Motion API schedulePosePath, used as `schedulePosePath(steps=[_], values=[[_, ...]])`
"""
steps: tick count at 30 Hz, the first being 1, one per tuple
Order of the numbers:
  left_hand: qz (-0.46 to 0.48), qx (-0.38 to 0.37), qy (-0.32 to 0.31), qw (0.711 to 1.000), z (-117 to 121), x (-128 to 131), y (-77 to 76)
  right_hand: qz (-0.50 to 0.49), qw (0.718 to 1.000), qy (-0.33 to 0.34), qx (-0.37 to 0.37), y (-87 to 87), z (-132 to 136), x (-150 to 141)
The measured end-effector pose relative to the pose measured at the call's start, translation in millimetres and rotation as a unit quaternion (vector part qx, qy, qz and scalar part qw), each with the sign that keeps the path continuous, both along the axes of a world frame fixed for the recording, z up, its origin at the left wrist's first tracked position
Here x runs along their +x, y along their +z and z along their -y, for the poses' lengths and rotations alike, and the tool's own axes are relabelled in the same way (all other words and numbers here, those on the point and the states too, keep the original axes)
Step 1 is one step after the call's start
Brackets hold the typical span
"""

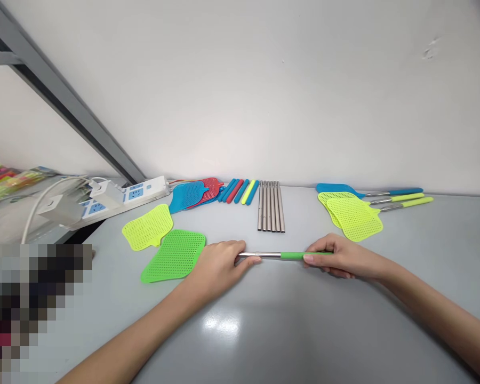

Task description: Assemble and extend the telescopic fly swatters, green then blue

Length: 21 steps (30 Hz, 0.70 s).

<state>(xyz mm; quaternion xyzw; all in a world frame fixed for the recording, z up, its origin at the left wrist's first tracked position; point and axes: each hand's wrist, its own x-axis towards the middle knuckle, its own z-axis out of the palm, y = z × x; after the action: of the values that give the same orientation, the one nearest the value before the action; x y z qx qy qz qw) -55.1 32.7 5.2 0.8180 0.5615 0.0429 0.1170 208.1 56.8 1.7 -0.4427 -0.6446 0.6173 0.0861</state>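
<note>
My left hand point(221, 262) grips the neck of a green fly-swatter head point(174, 256) where a metal rod point(264, 255) enters it. My right hand point(336, 257) is closed on the rod's green grip sleeve point(294, 256). The rod lies level just above the grey table point(264, 330), spanning between both hands. The joint between head and rod is hidden under my left fingers.
A loose yellow swatter head point(149, 226) lies beside the green one. Along the wall sit blue and red heads point(194, 194), coloured grip sleeves point(240, 191), several bare metal rods point(270, 213) and assembled swatters point(356, 213). A power strip with plugs point(116, 198) lies at left.
</note>
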Motion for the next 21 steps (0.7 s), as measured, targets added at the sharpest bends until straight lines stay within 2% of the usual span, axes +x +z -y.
schedulePosePath(steps=[12,17,21], values=[[-0.012,0.003,-0.005,1.000,-0.3,-0.6,-0.3,0.013,1.000,-0.010,-0.004,-1.2,0.6,0.6],[-0.009,0.014,-0.050,0.999,-1.4,-2.8,0.4,0.002,1.000,-0.006,-0.005,-0.9,0.8,0.8],[-0.011,-0.005,-0.088,0.996,-2.2,-5.5,5.8,-0.024,1.000,-0.014,-0.012,-1.5,0.6,0.6]])
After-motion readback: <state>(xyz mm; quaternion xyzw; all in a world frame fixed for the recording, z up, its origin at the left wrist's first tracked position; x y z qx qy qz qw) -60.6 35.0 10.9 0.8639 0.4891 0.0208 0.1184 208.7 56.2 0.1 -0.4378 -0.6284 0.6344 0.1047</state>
